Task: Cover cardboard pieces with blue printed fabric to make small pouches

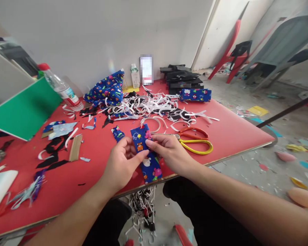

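Note:
Between my two hands is a blue strip of fabric (138,135) printed with small cartoon animals. My left hand (122,160) pinches its left edge, thumb on top. On the other edge, my right hand (170,150) closes thumb and fingers. Below the hands a second blue printed piece (151,169) reaches the table's front edge; whether it joins the held strip I cannot tell. Just behind my left hand lies a small blue scrap (117,133). Scissors (197,143) with one red and one yellow handle rest right beside my right hand.
White and black trimmings (149,106) heap across the red table (236,126). Behind stand a blue printed bundle (105,89), a small bottle (135,76), a phone (146,70) and stacked black pieces (182,77). A folded blue stack (195,95) sits right; a water bottle (64,90) leans left.

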Demonstrator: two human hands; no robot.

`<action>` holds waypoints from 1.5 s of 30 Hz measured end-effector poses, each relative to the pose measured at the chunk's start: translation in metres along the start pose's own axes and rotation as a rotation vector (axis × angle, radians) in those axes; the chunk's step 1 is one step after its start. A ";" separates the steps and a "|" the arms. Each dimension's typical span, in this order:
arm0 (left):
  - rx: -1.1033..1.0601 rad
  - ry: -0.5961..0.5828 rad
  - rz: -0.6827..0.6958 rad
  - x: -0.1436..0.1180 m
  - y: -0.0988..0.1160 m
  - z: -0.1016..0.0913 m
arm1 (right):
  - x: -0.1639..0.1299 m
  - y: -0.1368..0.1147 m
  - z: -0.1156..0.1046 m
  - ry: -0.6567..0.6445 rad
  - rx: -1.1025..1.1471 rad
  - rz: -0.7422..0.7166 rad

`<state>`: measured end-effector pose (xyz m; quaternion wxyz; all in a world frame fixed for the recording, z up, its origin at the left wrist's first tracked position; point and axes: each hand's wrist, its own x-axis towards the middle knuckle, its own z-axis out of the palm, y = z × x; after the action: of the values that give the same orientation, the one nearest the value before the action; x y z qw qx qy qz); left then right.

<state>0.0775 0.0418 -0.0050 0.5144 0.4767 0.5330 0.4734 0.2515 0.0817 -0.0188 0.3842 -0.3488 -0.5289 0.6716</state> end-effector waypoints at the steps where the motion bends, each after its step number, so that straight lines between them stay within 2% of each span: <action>1: 0.004 0.000 0.011 0.000 0.001 0.000 | -0.001 0.000 0.000 -0.016 -0.057 -0.007; 6: 0.106 0.096 0.084 0.001 -0.001 -0.009 | -0.008 -0.004 0.006 -0.119 -0.328 -0.006; 13: 0.058 0.103 0.087 0.001 0.000 -0.010 | -0.009 -0.003 0.009 -0.150 -0.319 0.038; 17: -0.162 0.122 0.010 0.009 -0.003 -0.013 | -0.009 -0.002 0.010 -0.185 -0.387 -0.019; 20: -0.234 0.210 0.014 0.015 -0.005 -0.018 | -0.007 -0.003 0.008 -0.086 -0.450 -0.077; 22: -0.072 0.317 0.162 0.013 -0.006 -0.018 | -0.005 -0.004 0.006 0.013 -0.383 -0.099; 24: 0.253 0.346 0.333 0.006 -0.007 -0.014 | -0.003 -0.004 0.005 0.072 -0.229 -0.106; 26: 0.547 0.254 0.414 -0.002 -0.009 -0.007 | -0.003 -0.005 0.005 0.089 -0.055 -0.099; 28: 0.668 0.181 0.400 -0.009 -0.011 0.000 | -0.003 -0.005 0.008 0.081 0.051 -0.094; 32: 0.744 0.149 0.366 -0.011 -0.015 0.007 | -0.002 -0.003 0.010 0.073 0.008 -0.101; 35: 0.802 0.162 0.400 -0.008 -0.015 0.006 | 0.001 -0.003 0.001 0.167 -0.057 -0.071; 39: 0.828 0.188 0.371 -0.005 -0.012 0.004 | 0.005 -0.006 -0.015 0.242 -0.110 -0.011; 43: 0.802 0.205 0.381 -0.007 -0.010 0.005 | 0.003 -0.011 -0.015 0.306 -0.251 -0.153; 45: 0.808 0.215 0.399 -0.008 -0.010 0.006 | 0.001 -0.012 -0.010 0.299 -0.317 -0.174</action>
<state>0.0836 0.0330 -0.0145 0.1283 0.6804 0.6229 0.3641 0.2613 0.0888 -0.0093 0.4552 -0.4536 -0.5930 0.4852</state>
